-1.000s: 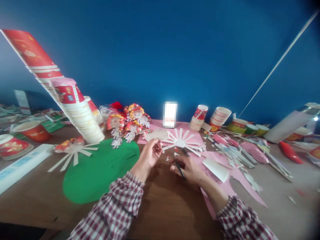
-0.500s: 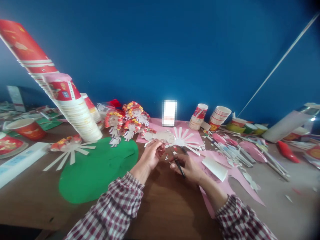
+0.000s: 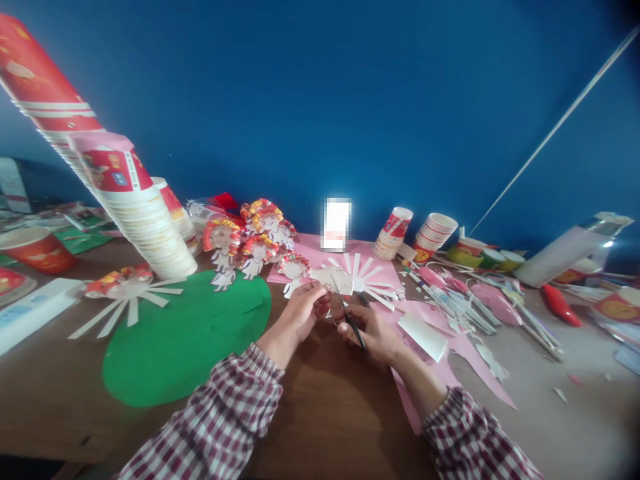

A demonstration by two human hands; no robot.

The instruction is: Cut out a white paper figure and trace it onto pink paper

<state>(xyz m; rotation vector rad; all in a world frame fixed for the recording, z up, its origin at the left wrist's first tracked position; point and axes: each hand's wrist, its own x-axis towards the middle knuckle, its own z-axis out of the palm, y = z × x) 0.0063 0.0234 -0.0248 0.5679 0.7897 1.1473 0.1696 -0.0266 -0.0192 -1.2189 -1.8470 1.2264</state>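
Observation:
My left hand (image 3: 306, 309) pinches a pale paper cutout (image 3: 334, 277) by its near edge, the fingers closed. My right hand (image 3: 373, 331) is wrapped round a pair of scissors (image 3: 355, 329) with dark handles, its thin blades pointing up and away at the paper. Whether the blades touch the paper is hard to make out. Small white scraps lie on the table just under the hands. Beyond them, a white paper cup cut into fanned strips (image 3: 364, 272) rests on a pink sheet (image 3: 307, 245).
Paper figures with red and yellow frills (image 3: 257, 250) stand behind a green paper oval (image 3: 190, 347) on the left. Tall stacks of paper cups (image 3: 150, 233) lean there. Pink offcuts (image 3: 477, 360), a red marker-like object (image 3: 560, 305) and more cups (image 3: 434, 233) lie right.
The whole view has shifted slightly, so things sit further left. The scissor blades reach a little higher across the paper. Both hands keep their hold.

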